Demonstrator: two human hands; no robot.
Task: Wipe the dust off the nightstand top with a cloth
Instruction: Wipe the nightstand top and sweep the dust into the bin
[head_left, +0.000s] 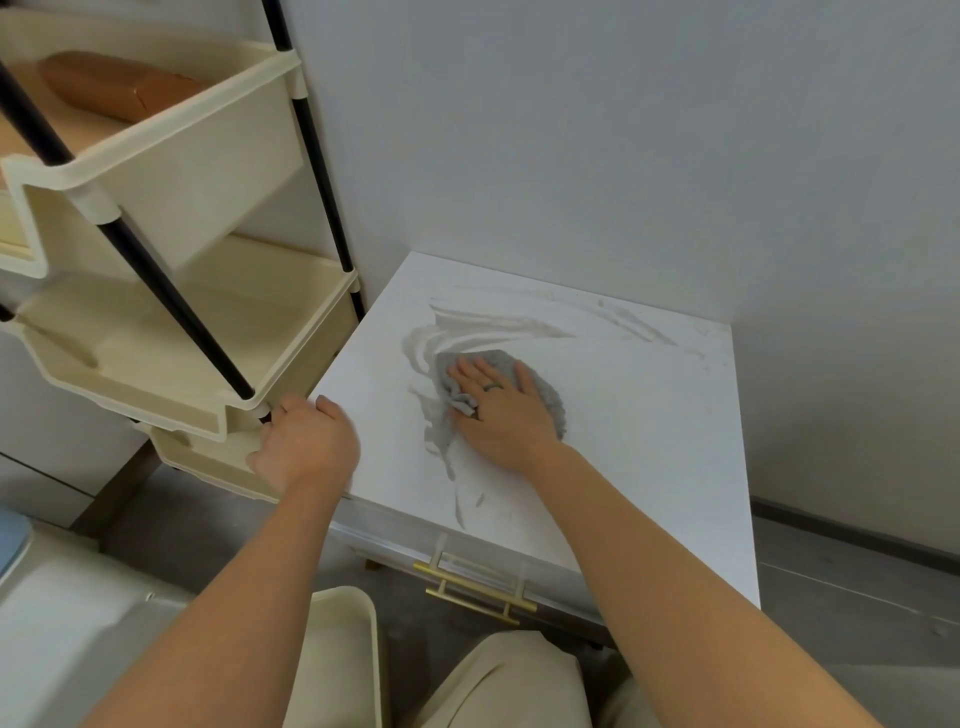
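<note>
Nightstand top (649, 415) | right hand (498, 410) flat, fingers spread on cloth (545, 395) | left hand (306, 441) fingers curled over edge

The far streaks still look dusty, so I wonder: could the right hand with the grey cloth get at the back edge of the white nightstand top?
Probably yes: nothing stands between the right hand on the crumpled grey cloth and the white nightstand top's back edge.
</note>
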